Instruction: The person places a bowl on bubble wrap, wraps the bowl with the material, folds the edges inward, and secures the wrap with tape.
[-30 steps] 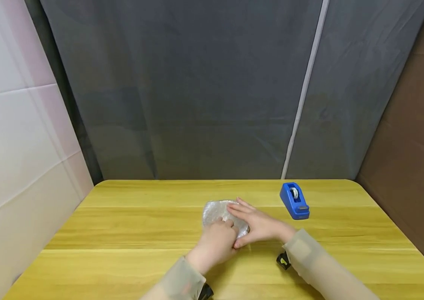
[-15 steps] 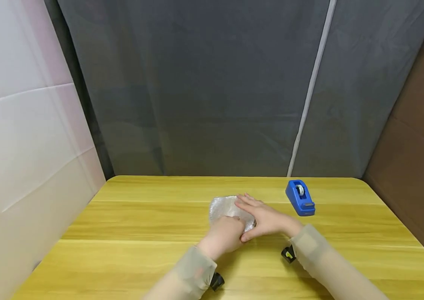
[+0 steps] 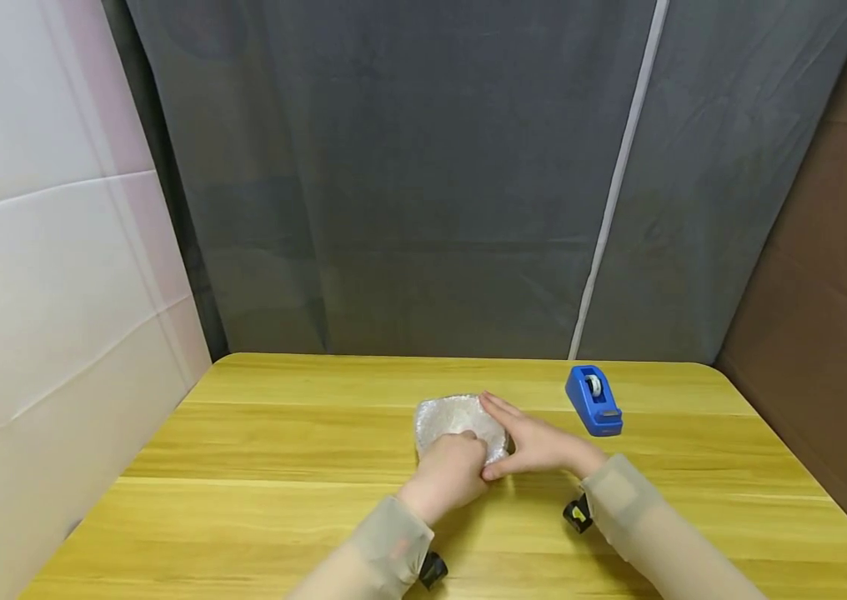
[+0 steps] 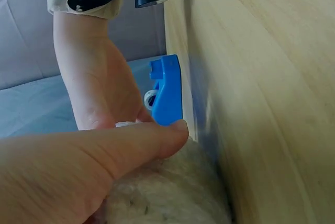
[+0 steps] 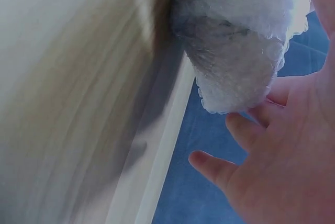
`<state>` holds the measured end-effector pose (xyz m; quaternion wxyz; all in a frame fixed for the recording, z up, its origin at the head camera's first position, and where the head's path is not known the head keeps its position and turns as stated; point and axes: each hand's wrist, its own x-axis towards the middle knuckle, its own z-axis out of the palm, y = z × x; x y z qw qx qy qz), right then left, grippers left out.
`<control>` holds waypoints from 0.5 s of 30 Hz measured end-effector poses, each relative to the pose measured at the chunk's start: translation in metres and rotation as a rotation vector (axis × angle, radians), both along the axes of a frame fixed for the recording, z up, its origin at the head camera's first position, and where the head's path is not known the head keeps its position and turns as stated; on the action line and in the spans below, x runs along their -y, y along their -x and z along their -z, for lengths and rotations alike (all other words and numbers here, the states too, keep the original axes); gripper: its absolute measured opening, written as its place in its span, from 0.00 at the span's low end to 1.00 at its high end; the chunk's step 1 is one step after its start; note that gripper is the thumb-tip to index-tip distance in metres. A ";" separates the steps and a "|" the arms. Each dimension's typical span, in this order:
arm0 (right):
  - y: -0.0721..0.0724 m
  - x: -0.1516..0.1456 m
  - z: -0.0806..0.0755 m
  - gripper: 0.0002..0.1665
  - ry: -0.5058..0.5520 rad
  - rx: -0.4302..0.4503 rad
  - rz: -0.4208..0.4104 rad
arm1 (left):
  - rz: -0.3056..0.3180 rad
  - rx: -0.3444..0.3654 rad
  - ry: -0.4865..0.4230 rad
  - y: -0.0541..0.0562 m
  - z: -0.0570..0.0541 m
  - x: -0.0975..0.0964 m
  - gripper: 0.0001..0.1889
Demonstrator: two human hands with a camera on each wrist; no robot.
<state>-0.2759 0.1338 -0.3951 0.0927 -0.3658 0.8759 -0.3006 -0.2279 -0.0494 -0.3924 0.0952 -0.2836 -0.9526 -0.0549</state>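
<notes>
A bundle in clear bubble wrap (image 3: pixel 440 419) sits mid-table, its contents blurred beneath the plastic. My left hand (image 3: pixel 450 473) grips its near side, fingers curled onto the top. In the left wrist view the thumb lies along the wrapped bundle (image 4: pixel 162 195). My right hand (image 3: pixel 541 443) holds the right side, thumb at the near edge and fingers reaching to the far edge. The right wrist view shows the end of the wrap (image 5: pixel 233 59), fingers partly hidden behind it and the little finger apart from it.
A blue tape dispenser (image 3: pixel 594 402) with a small roll stands at the back right, beyond the right hand. The wooden table (image 3: pixel 281 450) ends at a grey curtain (image 3: pixel 423 192). A white panel (image 3: pixel 56 250) flanks the left, a brown one (image 3: pixel 836 275) the right.
The left fingers have tucked further in on the bundle, and the right fingers have shifted toward its far right edge. The whole head view has shifted slightly; the bundle stays in place.
</notes>
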 end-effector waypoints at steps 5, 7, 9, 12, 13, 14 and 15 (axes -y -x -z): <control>0.000 -0.003 -0.001 0.67 0.002 0.003 0.012 | 0.033 0.004 -0.010 -0.001 -0.003 0.006 0.14; 0.000 -0.007 -0.003 0.66 -0.003 0.000 0.020 | 0.046 0.018 -0.017 -0.004 -0.007 0.008 0.15; 0.000 -0.012 -0.006 0.65 -0.007 -0.018 0.030 | 0.064 0.017 -0.029 -0.007 -0.012 0.013 0.18; 0.000 -0.024 -0.011 0.63 -0.008 -0.048 0.066 | 0.090 -0.015 -0.024 -0.010 -0.019 0.023 0.23; 0.000 -0.029 -0.013 0.62 -0.007 -0.062 0.081 | 0.097 -0.038 -0.022 -0.011 -0.022 0.027 0.25; 0.000 -0.035 -0.014 0.61 -0.008 -0.081 0.098 | 0.101 -0.057 -0.023 -0.011 -0.024 0.033 0.25; 0.000 -0.040 -0.014 0.59 -0.008 -0.095 0.118 | 0.100 -0.067 -0.028 -0.011 -0.027 0.039 0.25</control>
